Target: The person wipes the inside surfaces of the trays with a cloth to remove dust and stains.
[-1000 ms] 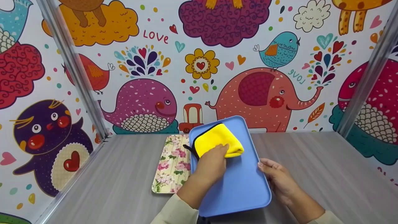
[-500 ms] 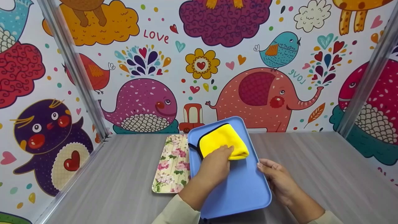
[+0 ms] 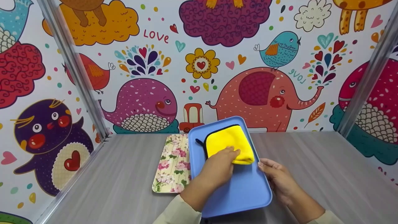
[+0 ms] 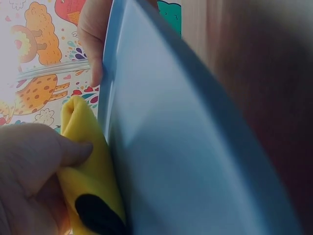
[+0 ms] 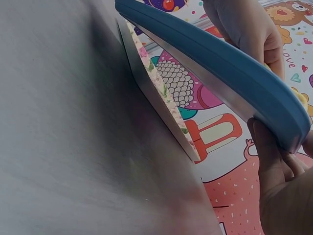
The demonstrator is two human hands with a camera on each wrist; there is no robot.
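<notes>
A blue rectangular tray (image 3: pixel 245 189) is held up at a tilt above the table. My right hand (image 3: pixel 281 179) grips its right edge, thumb on the rim and fingers underneath, as the right wrist view shows. Over the tray's inner face, my left hand (image 3: pixel 217 166) holds a folded yellow cloth (image 3: pixel 231 140) with black edging and a small black loop. In the left wrist view the thumb lies on top of the cloth (image 4: pixel 85 127), which rests against the tray (image 4: pixel 161 122). The left fingers beneath the cloth are mostly hidden.
A floral-patterned tray (image 3: pixel 171 168) lies on the grey table (image 3: pixel 121 174) to the left, partly covered by the blue tray. Behind the table stands a wall (image 3: pixel 199 40) printed with cartoon animals, with metal posts (image 3: pixel 74 71) at the corners.
My left hand has slid the yellow cloth rightward and slightly down across the blue tray. The right hand and the tray have hardly moved.
</notes>
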